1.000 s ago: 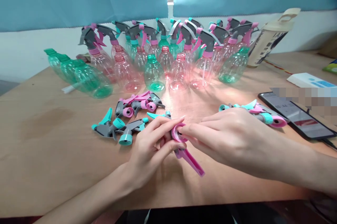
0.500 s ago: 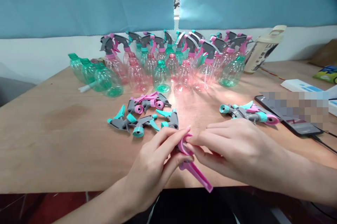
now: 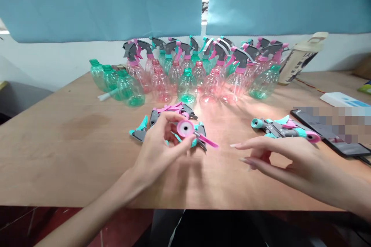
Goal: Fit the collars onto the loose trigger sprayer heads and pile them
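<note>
A pink and grey trigger spray head [image 3: 185, 128] is gripped by my left hand [image 3: 158, 142], its round collar facing me and the pink trigger pointing right. Behind that hand lies a pile of trigger spray heads [image 3: 139, 133] in teal, pink and grey, partly hidden by my fingers. To the right, my right hand [image 3: 284, 158] hangs over the table with fingers apart and nothing between them. Just beyond it rests a second group of spray heads [image 3: 279, 128], teal, pink and grey.
Clear pink bottles [image 3: 160, 86] and green bottles [image 3: 187, 86] stand in rows at the back, many with spray heads on. White tubes [image 3: 107, 94] lie by the left bottles. A phone [image 3: 324, 131] with a cable and a cream drink bottle [image 3: 298, 61] are at right.
My right hand has let go of the pink spray head and moved right, its fingers opening. My left hand has carried the spray head up and left, over the pile. The view has shifted slightly.
</note>
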`<state>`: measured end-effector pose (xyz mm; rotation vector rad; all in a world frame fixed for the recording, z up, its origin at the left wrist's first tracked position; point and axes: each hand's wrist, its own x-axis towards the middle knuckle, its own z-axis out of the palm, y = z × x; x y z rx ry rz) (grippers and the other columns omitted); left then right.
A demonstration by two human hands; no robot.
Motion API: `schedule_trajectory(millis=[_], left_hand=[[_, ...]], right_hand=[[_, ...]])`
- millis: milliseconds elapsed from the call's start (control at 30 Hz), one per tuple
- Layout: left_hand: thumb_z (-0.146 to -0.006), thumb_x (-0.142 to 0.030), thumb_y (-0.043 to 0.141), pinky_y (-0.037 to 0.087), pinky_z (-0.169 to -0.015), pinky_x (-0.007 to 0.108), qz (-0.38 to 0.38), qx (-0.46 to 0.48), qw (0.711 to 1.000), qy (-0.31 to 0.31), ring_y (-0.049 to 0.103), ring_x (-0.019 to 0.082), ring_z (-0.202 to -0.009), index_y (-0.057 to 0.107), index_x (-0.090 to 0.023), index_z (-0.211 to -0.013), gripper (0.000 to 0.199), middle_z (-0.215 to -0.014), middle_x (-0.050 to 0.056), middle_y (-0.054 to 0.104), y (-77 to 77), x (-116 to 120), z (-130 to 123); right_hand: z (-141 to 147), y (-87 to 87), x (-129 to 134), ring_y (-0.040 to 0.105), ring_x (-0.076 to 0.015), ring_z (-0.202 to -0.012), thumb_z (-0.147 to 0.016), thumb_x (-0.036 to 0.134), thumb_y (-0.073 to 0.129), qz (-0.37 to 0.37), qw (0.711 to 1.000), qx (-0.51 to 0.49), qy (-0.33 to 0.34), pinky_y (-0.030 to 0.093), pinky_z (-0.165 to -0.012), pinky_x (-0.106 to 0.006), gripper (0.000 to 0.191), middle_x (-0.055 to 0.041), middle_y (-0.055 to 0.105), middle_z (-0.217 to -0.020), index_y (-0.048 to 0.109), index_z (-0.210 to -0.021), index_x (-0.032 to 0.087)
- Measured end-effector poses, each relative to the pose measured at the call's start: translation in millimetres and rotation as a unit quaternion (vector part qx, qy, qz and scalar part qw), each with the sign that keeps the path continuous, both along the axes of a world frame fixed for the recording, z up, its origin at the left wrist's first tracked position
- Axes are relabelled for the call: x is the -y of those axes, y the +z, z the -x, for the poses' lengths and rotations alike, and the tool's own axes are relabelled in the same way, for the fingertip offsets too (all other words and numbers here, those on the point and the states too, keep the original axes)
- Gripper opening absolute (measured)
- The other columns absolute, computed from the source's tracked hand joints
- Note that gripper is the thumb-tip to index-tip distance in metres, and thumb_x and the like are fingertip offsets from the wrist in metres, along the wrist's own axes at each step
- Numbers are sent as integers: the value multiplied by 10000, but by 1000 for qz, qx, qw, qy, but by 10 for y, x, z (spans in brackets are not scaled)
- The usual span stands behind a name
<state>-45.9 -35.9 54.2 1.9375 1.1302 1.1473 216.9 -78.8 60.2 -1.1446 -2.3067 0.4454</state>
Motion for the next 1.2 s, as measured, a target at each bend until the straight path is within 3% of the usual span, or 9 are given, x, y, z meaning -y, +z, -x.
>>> schedule_trajectory(millis=[133, 267, 400, 567, 700, 833, 967, 1200], left_hand=[[-871, -275, 574, 546, -758, 310, -13, -38, 998, 42, 637, 179, -928, 496, -231, -1235, 374, -1127, 59, 591, -5, -265, 59], [-874, -269, 559, 541, -780, 330, -26, -113, 992, 38, 599, 215, -1031, 555, -192, -1136, 273, -1201, 84, 568, -90, -378, 119], [-872, -261, 572, 499, -822, 381, -70, -249, 965, 36, 601, 226, -960, 575, -185, -1046, 190, -1097, 62, 600, -175, -363, 201], [-863, -368, 584, 493, -755, 379, -79, -392, 914, 66, 589, 253, -903, 592, -179, -1107, 309, -1083, 88, 566, -138, -282, 217], [-896, -339, 533, 489, -778, 384, -109, -409, 902, 82, 566, 266, -948, 579, -154, -1154, 320, -1064, 105, 563, -48, -187, 114], [-902, -283, 524, 487, -803, 376, -158, -377, 912, 42, 563, 237, -946, 563, -162, -1164, 291, -1083, 100, 551, 25, -131, -61], [-863, -256, 589, 490, -795, 379, -153, -356, 921, -34, 572, 236, -947, 552, -192, -1164, 310, -1100, 90, 551, 71, -110, -335], [-881, -287, 562, 475, -803, 390, -111, -347, 920, -145, 572, 250, -975, 497, -189, -1208, 348, -1126, 98, 564, -1, -255, -956]], right_hand=[[-100, -65, -37, 616, -112, -575, -889, 318, 538, 36, 998, -2, -46, 445, -413, -186, 212, -6, 674, -715, 634, -1053, 224], [-204, -167, -57, 636, -136, -586, -880, 369, 537, 40, 995, -16, -92, 468, -391, -196, 249, -33, 688, -754, 639, -1052, 221], [-299, -288, -34, 676, -191, -694, -877, 386, 536, 60, 989, -12, -138, 466, -379, -215, 228, -78, 709, -853, 656, -998, 234], [-451, -343, -18, 681, -238, -859, -870, 348, 550, 74, 984, 32, -162, 559, -603, -300, 159, -85, 712, -943, 655, -953, 262], [-633, -346, 6, 671, -266, -905, -860, 361, 554, 58, 977, 63, -194, 563, -713, -361, 165, -88, 702, -988, 643, -967, 272], [-774, -315, 24, 636, -297, -963, -856, 299, 570, 24, 978, 81, -188, 520, -800, -413, 147, -96, 674, -1033, 606, -997, 282], [-930, -331, -81, 556, -291, -1105, -901, 287, 498, -2, 979, 84, -188, 441, -928, -405, 210, -130, 588, -1141, 547, -1104, 261], [-1213, -484, -330, 496, -336, -1159, -814, 523, 582, -27, 971, 146, -188, 412, -964, -504, 546, -183, 521, -1216, 511, -1214, 158]])
